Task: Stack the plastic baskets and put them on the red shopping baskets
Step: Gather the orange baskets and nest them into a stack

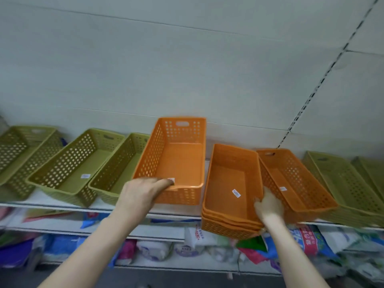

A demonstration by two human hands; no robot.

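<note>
Perforated orange basket (pixel 176 161) gripped by left hand (pixel 143 194) — right hand (pixel 269 205) grips nested orange stack (pixel 230 190).

Open wall (pixel 187 59) above crowded baskets (pixel 178 159)

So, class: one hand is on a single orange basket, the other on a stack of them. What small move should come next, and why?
Probably lift the single orange basket with the left hand and drop it into the orange stack held by the right hand. The basket is empty, gripped at its near rim, and the stack's top is open right beside it.
</note>
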